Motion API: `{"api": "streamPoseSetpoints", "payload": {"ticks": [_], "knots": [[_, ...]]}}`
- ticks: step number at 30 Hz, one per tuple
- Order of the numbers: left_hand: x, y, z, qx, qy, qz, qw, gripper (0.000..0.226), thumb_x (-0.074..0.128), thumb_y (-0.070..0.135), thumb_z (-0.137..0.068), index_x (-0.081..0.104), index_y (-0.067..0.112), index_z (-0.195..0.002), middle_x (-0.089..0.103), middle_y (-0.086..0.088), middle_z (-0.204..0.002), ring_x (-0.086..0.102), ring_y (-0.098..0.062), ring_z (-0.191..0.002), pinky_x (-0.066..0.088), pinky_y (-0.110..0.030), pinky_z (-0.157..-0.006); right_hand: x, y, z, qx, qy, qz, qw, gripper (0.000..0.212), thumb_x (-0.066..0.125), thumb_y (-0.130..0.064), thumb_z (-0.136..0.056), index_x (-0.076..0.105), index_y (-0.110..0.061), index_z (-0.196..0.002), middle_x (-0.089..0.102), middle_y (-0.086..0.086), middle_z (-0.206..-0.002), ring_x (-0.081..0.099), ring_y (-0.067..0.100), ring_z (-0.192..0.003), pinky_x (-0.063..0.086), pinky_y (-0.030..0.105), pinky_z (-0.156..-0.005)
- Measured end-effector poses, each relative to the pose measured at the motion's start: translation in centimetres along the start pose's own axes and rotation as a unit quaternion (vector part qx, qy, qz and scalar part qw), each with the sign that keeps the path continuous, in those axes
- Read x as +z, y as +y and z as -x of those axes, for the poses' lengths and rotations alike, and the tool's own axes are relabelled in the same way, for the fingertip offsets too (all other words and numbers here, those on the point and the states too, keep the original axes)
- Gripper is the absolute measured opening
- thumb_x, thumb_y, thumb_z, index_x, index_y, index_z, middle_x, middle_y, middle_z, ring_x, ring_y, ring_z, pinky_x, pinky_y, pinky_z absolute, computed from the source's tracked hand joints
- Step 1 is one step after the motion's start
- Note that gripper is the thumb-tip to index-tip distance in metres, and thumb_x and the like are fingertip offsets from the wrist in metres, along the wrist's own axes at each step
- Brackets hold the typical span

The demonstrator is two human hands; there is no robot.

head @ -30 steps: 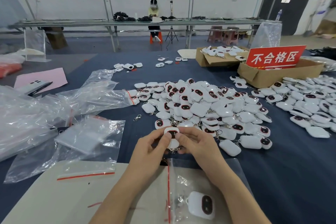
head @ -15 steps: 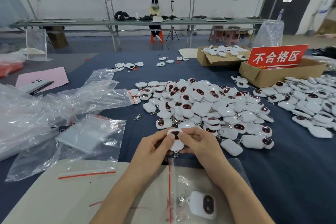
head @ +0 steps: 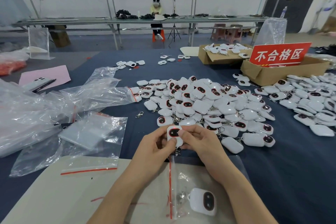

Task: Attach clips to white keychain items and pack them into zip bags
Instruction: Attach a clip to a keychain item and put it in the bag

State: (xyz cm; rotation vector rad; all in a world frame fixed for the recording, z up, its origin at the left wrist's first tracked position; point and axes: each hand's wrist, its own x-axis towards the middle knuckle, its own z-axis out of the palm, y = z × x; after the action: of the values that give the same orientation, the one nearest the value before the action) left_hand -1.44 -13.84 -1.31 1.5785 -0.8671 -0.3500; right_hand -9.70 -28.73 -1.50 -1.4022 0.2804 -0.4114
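Both hands hold one white keychain item [head: 174,133] with a dark oval face, upright over the blue table. My left hand [head: 154,146] grips its left side, thumb on the lower front. My right hand [head: 197,141] pinches its right edge. A metal clip [head: 177,152] dangles below it. Under my wrists lies a zip bag [head: 174,183] with a red seal strip, holding a packed white item [head: 203,201]. A big pile of white items [head: 205,103] sits just beyond my hands. A loose clip [head: 139,114] lies left of the pile.
Empty zip bags [head: 91,132] and crumpled plastic [head: 36,107] spread at left. A pale board [head: 54,196] covers the near table. More white items [head: 312,100] lie at right, beside cardboard boxes [head: 269,72] with a red sign [head: 280,54]. A person sits at a far bench.
The item has been turned more upright between my fingers, its dark face now showing fully; my left thumb has slid down onto its lower front. Hands stay in the same spot.
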Motion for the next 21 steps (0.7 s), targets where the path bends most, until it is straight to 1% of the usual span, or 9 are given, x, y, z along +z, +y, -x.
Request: {"api": "streamPoseSetpoints", "payload": {"ticks": [5, 7, 9, 10, 12, 14, 16, 18, 21], "knots": [[-0.09, -0.09, -0.13, -0.009, -0.007, -0.005, 1.000, 0.026, 0.062, 0.030, -0.092, 0.071, 0.045, -0.111, 0.060, 0.017, -0.070, 0.048, -0.002, -0.067, 0.048, -0.020, -0.068, -0.04, -0.23, 0.10, 0.000, -0.007, -0.001, 1.000, 0.009, 0.071, -0.015, -0.092, 0.074, -0.014, -0.101, 0.079, 0.005, -0.092, 0.074, 0.013, -0.086, 0.057, 0.019, -0.072], [-0.03, -0.21, -0.17, -0.014, 0.002, -0.001, 1.000, 0.027, 0.065, 0.026, -0.095, 0.070, 0.043, -0.116, 0.066, 0.015, -0.076, 0.054, -0.002, -0.069, 0.050, -0.017, -0.070, -0.04, -0.33, 0.09, -0.002, -0.007, -0.003, 1.000, 0.009, 0.071, -0.017, -0.091, 0.075, -0.015, -0.100, 0.078, 0.005, -0.094, 0.074, 0.014, -0.087, 0.057, 0.020, -0.072], [0.17, -0.42, -0.22, -0.034, 0.034, 0.017, 0.999, 0.034, 0.067, 0.018, -0.097, 0.064, 0.035, -0.127, 0.075, 0.011, -0.090, 0.067, -0.004, -0.080, 0.054, -0.020, -0.080, -0.02, -0.37, 0.08, -0.005, -0.002, -0.020, 1.000, 0.010, 0.073, -0.020, -0.089, 0.077, -0.018, -0.098, 0.078, 0.006, -0.096, 0.074, 0.015, -0.087, 0.058, 0.021, -0.072], [0.30, -0.45, -0.23, -0.043, 0.053, 0.027, 0.997, 0.036, 0.068, 0.016, -0.097, 0.061, 0.032, -0.127, 0.077, 0.009, -0.095, 0.071, -0.006, -0.086, 0.055, -0.021, -0.082, -0.03, -0.33, 0.05, -0.008, 0.002, -0.029, 1.000, 0.011, 0.073, -0.021, -0.088, 0.078, -0.019, -0.097, 0.078, 0.007, -0.097, 0.074, 0.016, -0.086, 0.058, 0.022, -0.072], [0.60, -0.35, -0.25, -0.039, 0.085, 0.029, 0.995, 0.029, 0.068, 0.013, -0.096, 0.064, 0.031, -0.119, 0.077, 0.009, -0.096, 0.072, -0.007, -0.089, 0.053, -0.017, -0.080, -0.05, -0.15, -0.01, -0.020, 0.000, -0.038, 0.999, 0.012, 0.071, -0.018, -0.088, 0.079, -0.021, -0.097, 0.077, 0.008, -0.101, 0.073, 0.017, -0.088, 0.059, 0.024, -0.074], [0.71, -0.18, -0.26, -0.029, 0.094, 0.014, 0.995, 0.030, 0.068, 0.014, -0.095, 0.068, 0.037, -0.114, 0.075, 0.010, -0.098, 0.070, -0.003, -0.092, 0.049, -0.011, -0.080, -0.04, 0.02, -0.01, -0.034, -0.012, -0.037, 0.999, 0.014, 0.072, -0.016, -0.087, 0.079, -0.024, -0.095, 0.077, 0.007, -0.103, 0.072, 0.016, -0.090, 0.058, 0.024, -0.074], [0.56, -0.11, -0.27, -0.034, 0.081, 0.006, 0.996, 0.033, 0.065, 0.016, -0.097, 0.066, 0.041, -0.119, 0.072, 0.011, -0.104, 0.068, 0.000, -0.097, 0.047, -0.011, -0.085, 0.03, 0.02, 0.03, -0.046, -0.021, -0.012, 0.999, 0.015, 0.075, -0.022, -0.081, 0.078, -0.029, -0.093, 0.077, 0.004, -0.101, 0.072, 0.013, -0.090, 0.057, 0.022, -0.075], [0.32, -0.21, -0.22, -0.039, 0.051, 0.024, 0.998, 0.034, 0.061, 0.015, -0.100, 0.063, 0.033, -0.129, 0.073, 0.013, -0.113, 0.067, 0.001, -0.107, 0.049, -0.014, -0.092, 0.14, -0.01, 0.01, -0.051, -0.021, 0.028, 0.998, 0.019, 0.078, -0.029, -0.076, 0.076, -0.033, -0.094, 0.076, -0.001, -0.099, 0.071, 0.012, -0.087, 0.055, 0.022, -0.074], [0.12, -0.04, -0.07, -0.026, 0.011, 0.047, 0.999, 0.034, 0.057, 0.014, -0.103, 0.063, 0.031, -0.132, 0.072, 0.018, -0.120, 0.065, -0.001, -0.116, 0.050, -0.020, -0.100, 0.17, 0.22, -0.19, -0.052, -0.003, 0.083, 0.995, 0.035, 0.081, -0.035, -0.074, 0.069, -0.033, -0.106, 0.072, -0.006, -0.098, 0.069, 0.013, -0.082, 0.055, 0.023, -0.070]]}}
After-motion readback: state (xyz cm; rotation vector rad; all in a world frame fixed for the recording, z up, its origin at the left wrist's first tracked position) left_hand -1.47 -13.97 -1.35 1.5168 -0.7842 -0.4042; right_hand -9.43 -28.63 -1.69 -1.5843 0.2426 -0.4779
